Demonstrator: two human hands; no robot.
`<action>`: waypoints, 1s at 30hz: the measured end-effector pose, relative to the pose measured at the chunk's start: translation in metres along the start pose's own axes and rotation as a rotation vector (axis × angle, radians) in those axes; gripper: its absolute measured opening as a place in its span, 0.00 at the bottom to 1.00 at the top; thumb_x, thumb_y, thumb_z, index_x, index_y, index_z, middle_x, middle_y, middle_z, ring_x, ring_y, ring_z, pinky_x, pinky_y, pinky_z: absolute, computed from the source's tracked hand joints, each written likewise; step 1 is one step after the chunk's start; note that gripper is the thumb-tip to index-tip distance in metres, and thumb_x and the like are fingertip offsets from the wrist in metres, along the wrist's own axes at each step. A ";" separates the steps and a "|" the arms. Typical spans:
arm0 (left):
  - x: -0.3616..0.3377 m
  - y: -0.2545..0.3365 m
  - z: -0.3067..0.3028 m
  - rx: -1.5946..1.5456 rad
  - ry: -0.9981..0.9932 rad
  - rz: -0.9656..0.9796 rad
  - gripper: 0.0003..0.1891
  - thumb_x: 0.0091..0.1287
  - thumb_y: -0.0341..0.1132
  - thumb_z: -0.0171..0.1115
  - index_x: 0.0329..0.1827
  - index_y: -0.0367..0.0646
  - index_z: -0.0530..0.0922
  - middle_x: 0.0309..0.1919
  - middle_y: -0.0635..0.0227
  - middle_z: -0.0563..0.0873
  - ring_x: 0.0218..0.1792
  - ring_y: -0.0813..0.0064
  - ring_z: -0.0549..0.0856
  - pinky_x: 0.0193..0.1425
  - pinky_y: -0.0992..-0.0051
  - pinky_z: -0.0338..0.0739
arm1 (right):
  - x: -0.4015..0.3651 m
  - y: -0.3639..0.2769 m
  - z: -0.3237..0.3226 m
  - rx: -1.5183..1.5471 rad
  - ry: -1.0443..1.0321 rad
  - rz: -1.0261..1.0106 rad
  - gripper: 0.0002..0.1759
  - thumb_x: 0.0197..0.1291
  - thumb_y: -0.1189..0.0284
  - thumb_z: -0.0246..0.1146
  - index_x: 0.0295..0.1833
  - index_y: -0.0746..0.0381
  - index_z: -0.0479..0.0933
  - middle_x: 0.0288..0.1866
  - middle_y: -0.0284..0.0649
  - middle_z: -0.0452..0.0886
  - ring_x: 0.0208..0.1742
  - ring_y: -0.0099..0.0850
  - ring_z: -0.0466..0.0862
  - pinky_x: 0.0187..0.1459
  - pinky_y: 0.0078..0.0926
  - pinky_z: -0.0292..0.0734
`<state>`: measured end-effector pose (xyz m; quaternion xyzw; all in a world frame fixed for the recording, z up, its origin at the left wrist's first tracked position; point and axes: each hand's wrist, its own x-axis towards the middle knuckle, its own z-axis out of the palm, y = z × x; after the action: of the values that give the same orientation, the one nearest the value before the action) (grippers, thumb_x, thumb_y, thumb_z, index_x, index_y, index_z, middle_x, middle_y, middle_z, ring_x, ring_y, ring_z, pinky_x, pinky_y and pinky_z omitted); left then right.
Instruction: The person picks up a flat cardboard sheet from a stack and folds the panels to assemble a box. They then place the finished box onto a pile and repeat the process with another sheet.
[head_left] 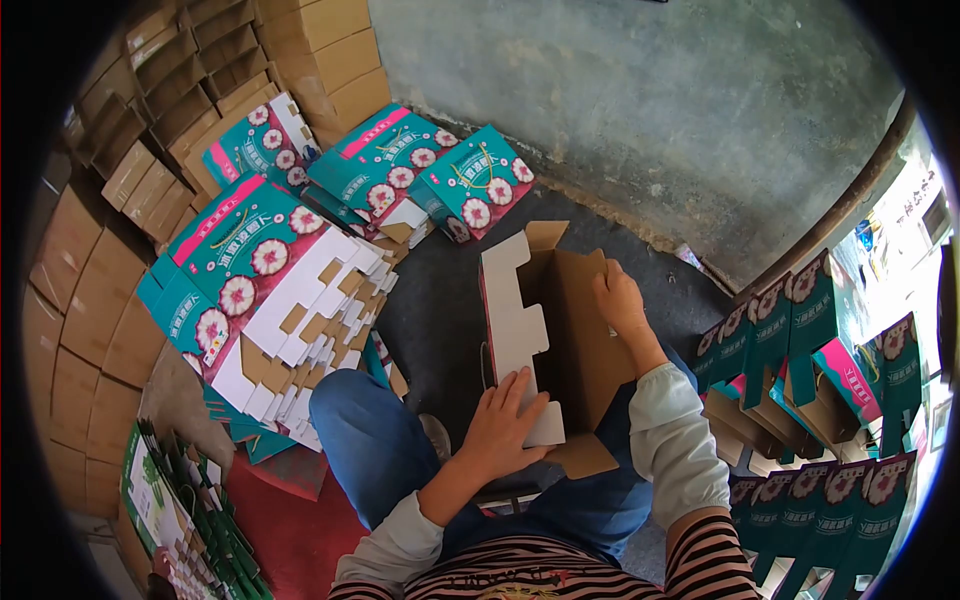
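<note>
Between my knees stands a cardboard gift box (517, 315), its top open, with brown inner walls and a white notched flap along its left side. My left hand (503, 428) lies on the near end of that flap, its fingers stretched out and slightly apart. At the far right corner, my right hand (622, 300) grips the upper edge of the brown side panel, fingers bent around it. The printed outside of this box is mostly hidden from above.
Flat teal printed cartons (235, 270) are piled at my left. Several teal boxes (475, 185) stand by the grey wall (640, 120). Brown cartons (75, 330) are stacked far left, green cartons (175, 520) lower left. Rows of opened teal boxes (790, 340) stand at my right.
</note>
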<state>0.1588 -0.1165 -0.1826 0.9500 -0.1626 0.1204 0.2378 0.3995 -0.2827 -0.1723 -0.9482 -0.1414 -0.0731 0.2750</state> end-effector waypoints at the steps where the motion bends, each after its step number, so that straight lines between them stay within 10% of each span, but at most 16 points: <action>1: 0.001 -0.001 0.002 -0.004 0.014 -0.004 0.35 0.49 0.50 0.72 0.60 0.44 0.75 0.67 0.41 0.63 0.66 0.45 0.66 0.64 0.55 0.67 | -0.003 -0.011 -0.004 -0.055 0.051 -0.017 0.17 0.60 0.69 0.54 0.53 0.65 0.72 0.53 0.55 0.77 0.51 0.54 0.78 0.49 0.48 0.75; 6: 0.004 -0.003 0.007 -0.026 0.036 0.009 0.35 0.49 0.49 0.71 0.60 0.44 0.75 0.67 0.41 0.64 0.66 0.44 0.67 0.62 0.56 0.70 | 0.015 -0.023 0.006 -0.566 0.273 -0.698 0.23 0.54 0.71 0.58 0.57 0.64 0.74 0.66 0.50 0.70 0.66 0.42 0.71 0.66 0.38 0.65; 12: 0.007 0.001 0.003 -0.064 0.010 0.047 0.35 0.47 0.47 0.72 0.59 0.43 0.75 0.67 0.41 0.64 0.66 0.43 0.67 0.64 0.56 0.70 | 0.046 -0.030 0.011 -0.359 -0.075 -0.260 0.14 0.57 0.74 0.53 0.45 0.64 0.79 0.63 0.50 0.72 0.57 0.48 0.78 0.58 0.43 0.72; 18: 0.010 -0.003 -0.008 -0.108 -0.090 0.089 0.36 0.44 0.45 0.73 0.59 0.43 0.75 0.69 0.46 0.63 0.67 0.44 0.66 0.65 0.57 0.70 | 0.066 0.003 0.035 0.061 -0.001 -0.287 0.13 0.60 0.75 0.50 0.45 0.65 0.78 0.58 0.48 0.75 0.53 0.49 0.79 0.55 0.43 0.75; 30: 0.031 -0.015 0.011 -0.052 -0.320 0.170 0.35 0.48 0.52 0.71 0.59 0.43 0.76 0.71 0.51 0.62 0.71 0.47 0.60 0.71 0.52 0.58 | 0.045 0.019 0.034 -0.106 0.180 -0.222 0.10 0.60 0.74 0.53 0.43 0.66 0.77 0.53 0.49 0.77 0.51 0.50 0.79 0.52 0.43 0.75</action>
<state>0.1945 -0.1173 -0.1882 0.9334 -0.2810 -0.0168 0.2224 0.4497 -0.2693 -0.2004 -0.9295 -0.2163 -0.1950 0.2263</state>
